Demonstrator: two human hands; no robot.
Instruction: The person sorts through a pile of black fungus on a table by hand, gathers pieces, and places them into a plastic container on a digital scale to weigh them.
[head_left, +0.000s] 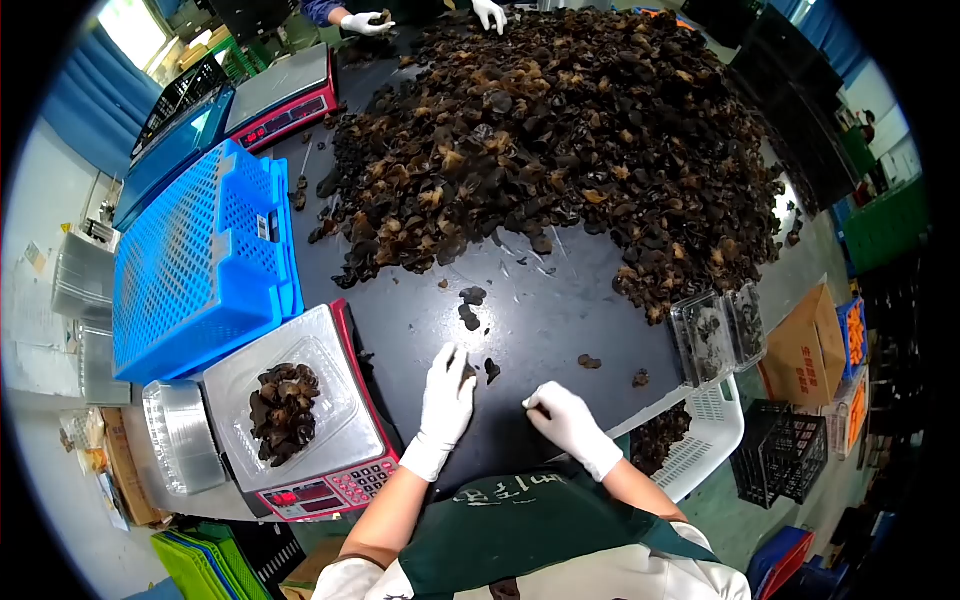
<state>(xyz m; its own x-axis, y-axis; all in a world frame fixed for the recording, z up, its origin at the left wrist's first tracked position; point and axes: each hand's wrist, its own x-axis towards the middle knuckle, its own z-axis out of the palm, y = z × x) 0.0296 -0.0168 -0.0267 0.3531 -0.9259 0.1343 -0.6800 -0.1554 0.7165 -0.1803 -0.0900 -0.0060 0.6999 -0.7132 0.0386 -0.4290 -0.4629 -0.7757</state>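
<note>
My left hand (447, 398), in a white glove, is over the dark table near its front edge, with a small dark fungus piece (492, 370) just right of its fingers. Its fingers point forward and bend a little; a bit of fungus shows by the fingertips. My right hand (566, 420), also gloved, rests at the table's front with its fingers curled; what they hold, if anything, is hidden. Ahead lies a large heap of dark fungus (540, 130). To the left, a clear tray of fungus (284, 412) sits on a red-edged scale (225, 385).
Blue crates (170, 265) and a second scale (285, 85) stand at left, beside stacked clear trays (185, 440). Clear containers (702, 340) sit at the table's right edge above a white basket (715, 430). Another person's gloved hands (367, 23) are across the table.
</note>
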